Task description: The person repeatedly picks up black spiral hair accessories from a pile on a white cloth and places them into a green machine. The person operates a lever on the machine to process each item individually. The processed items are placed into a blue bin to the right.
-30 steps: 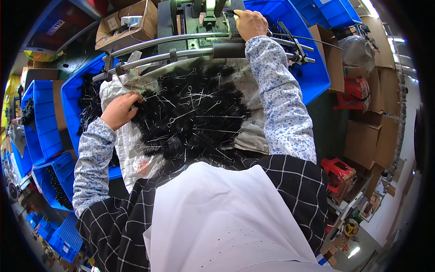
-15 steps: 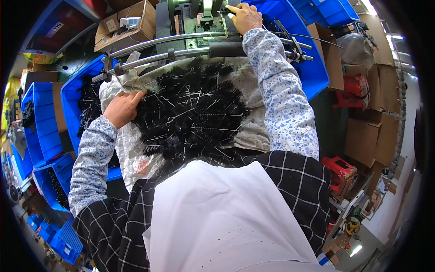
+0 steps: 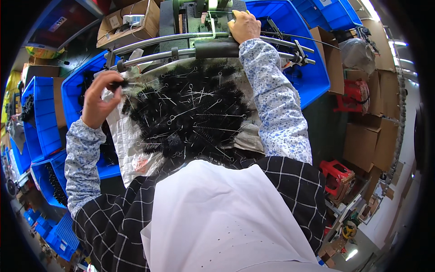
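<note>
My left hand is raised over the left edge of the pile, its thumb and fingers pinching a small black bristle brush. The wire end of that brush points right. My right hand is at the right side of the machine, fingers bent and closed; whatever they hold is hidden or too small to name. A heap of black twisted-wire brushes with ring ends lies in front of me on a pale woven sack. Two curved metal rails run between the heap and the machine.
A blue bin with black brushes is at the left, another blue bin at the right. Behind the left rail end sits an open cardboard box. Red stools and cardboard boxes stand farther right.
My left hand has moved left and lifted away from the heap with a brush in its fingers. My right hand has drawn slightly back toward me, and the brush formerly at its fingertips no longer shows.
</note>
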`<move>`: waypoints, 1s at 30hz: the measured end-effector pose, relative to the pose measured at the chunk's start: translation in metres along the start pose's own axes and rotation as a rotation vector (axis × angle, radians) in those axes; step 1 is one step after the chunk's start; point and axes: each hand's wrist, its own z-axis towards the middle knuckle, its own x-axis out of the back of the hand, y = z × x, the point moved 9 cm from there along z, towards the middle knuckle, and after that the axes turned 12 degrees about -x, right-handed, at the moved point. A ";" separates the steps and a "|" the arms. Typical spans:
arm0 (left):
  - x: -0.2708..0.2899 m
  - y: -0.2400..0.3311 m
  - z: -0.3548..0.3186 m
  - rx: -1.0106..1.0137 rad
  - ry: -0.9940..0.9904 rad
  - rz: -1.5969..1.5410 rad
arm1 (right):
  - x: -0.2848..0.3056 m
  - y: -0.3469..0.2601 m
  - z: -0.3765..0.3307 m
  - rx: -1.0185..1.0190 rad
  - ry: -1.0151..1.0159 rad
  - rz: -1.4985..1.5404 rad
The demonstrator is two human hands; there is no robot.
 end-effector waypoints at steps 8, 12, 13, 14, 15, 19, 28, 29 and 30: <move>0.019 0.007 0.035 0.050 0.229 -0.313 | 0.002 -0.038 -0.007 0.024 0.043 -0.080; 0.016 0.008 0.033 0.065 0.275 -0.410 | 0.001 -0.026 -0.005 0.026 0.046 -0.061; 0.015 0.007 0.035 0.060 0.283 -0.463 | 0.010 -0.009 -0.002 -0.008 0.022 -0.081; 0.014 0.006 0.032 0.068 0.275 -0.458 | 0.007 0.002 0.000 -0.023 -0.011 -0.073; 0.014 0.004 0.028 0.076 0.268 -0.453 | 0.005 0.010 0.000 0.017 0.045 -0.077; 0.010 0.006 0.033 0.080 0.253 -0.486 | 0.003 0.036 0.011 0.026 0.009 -0.105; -0.018 0.022 0.074 -0.072 0.111 -0.532 | -0.002 0.082 0.058 -0.038 -0.253 -0.108; -0.021 0.022 0.073 -0.074 0.074 -0.510 | 0.022 0.086 0.058 -0.078 -0.150 -0.195; -0.025 0.022 0.073 -0.078 0.035 -0.490 | 0.047 0.093 0.056 -0.120 -0.045 -0.282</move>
